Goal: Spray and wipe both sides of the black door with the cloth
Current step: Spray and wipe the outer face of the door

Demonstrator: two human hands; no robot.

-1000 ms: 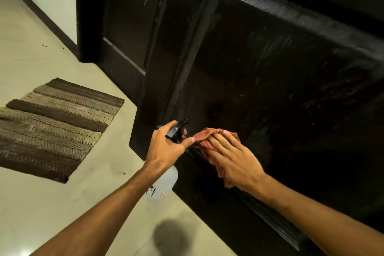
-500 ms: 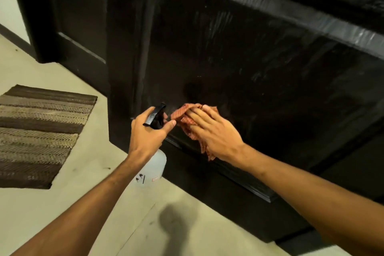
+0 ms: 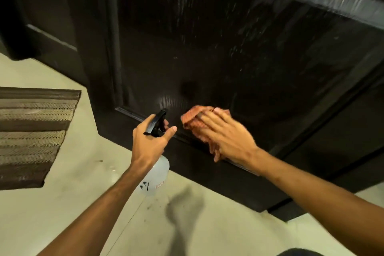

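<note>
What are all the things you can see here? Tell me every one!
door: one, black, streaky, filling the upper picture
cloth: one, reddish-orange, pressed flat on the door's lower panel
spray bottle: one, clear body with black nozzle, held beside the door
mat: one, brown and tan stripes, on the floor at left
floor: one, pale cream, below the door
left hand: one, grips the spray bottle's neck
right hand: one, fingers straight, presses the cloth

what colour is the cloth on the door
Reddish orange; the cloth shows best in the head view, under the right hand.
</note>
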